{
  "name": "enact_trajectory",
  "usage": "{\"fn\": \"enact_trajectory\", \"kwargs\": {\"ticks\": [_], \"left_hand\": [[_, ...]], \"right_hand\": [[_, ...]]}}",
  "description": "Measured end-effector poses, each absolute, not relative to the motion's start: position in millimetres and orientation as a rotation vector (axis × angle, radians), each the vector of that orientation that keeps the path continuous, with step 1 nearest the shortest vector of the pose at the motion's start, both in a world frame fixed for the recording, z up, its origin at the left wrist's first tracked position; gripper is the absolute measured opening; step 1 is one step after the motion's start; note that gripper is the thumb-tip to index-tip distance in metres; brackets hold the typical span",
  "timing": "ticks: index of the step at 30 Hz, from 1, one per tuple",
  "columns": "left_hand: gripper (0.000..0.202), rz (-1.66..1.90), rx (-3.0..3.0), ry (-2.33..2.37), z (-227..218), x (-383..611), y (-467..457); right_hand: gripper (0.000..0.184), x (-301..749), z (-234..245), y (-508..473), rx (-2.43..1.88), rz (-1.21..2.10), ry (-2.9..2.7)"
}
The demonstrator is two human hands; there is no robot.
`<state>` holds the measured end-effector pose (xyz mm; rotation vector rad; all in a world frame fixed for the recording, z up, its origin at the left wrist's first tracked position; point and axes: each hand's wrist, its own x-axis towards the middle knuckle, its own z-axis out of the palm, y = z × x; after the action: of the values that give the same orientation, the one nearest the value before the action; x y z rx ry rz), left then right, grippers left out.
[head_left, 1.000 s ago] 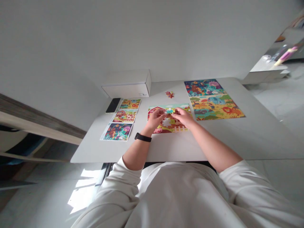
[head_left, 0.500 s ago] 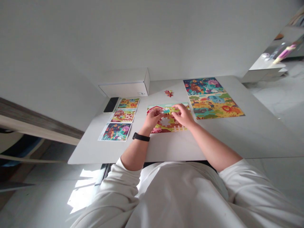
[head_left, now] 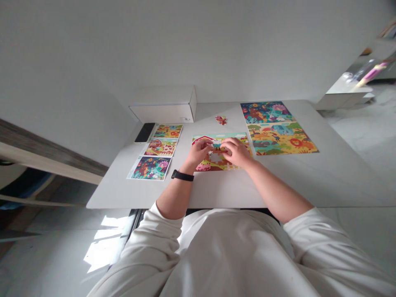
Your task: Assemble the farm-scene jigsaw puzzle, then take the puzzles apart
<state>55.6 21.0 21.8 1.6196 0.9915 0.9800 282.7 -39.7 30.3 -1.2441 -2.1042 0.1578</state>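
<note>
A colourful farm jigsaw [head_left: 229, 138] with a red barn lies in the middle of the white table [head_left: 309, 181]. Both my hands rest over it. My left hand [head_left: 199, 151], with a black watch on the wrist, has its fingers bent and pinches a small light-blue puzzle piece [head_left: 217, 144]. My right hand [head_left: 236, 151] curls beside it, fingertips touching the same piece. A gap without pieces [head_left: 215, 157] shows in the jigsaw just below the fingers.
Two finished jigsaws [head_left: 276, 128] lie to the right. Three picture cards [head_left: 156, 152] and a black phone [head_left: 146, 132] lie to the left. A white box [head_left: 165, 108] stands at the back, and several loose pieces [head_left: 221, 120] sit beside it.
Both hands have drawn slightly closer together and lower over the farm jigsaw, with the blue piece between them. My view shifted a little.
</note>
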Motion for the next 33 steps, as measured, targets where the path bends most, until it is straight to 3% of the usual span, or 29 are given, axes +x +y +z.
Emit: {"fn": "enact_trajectory", "kwargs": {"ticks": [9,17,33], "left_hand": [[0.023,1.049,2.110,1.169,28.5,40.6,21.1],[0.035,0.831,2.184,1.152,22.3,34.0,27.4],[0.034,0.605,2.309,1.129,23.4,31.9,25.6]], "right_hand": [[0.021,281.5,16.5,-36.2,-1.251,0.323,-2.258],[0.021,282.9,12.6,-36.2,-1.274,0.310,-2.295],[0.018,280.8,12.2,-36.1,-1.298,0.285,-2.329]]}}
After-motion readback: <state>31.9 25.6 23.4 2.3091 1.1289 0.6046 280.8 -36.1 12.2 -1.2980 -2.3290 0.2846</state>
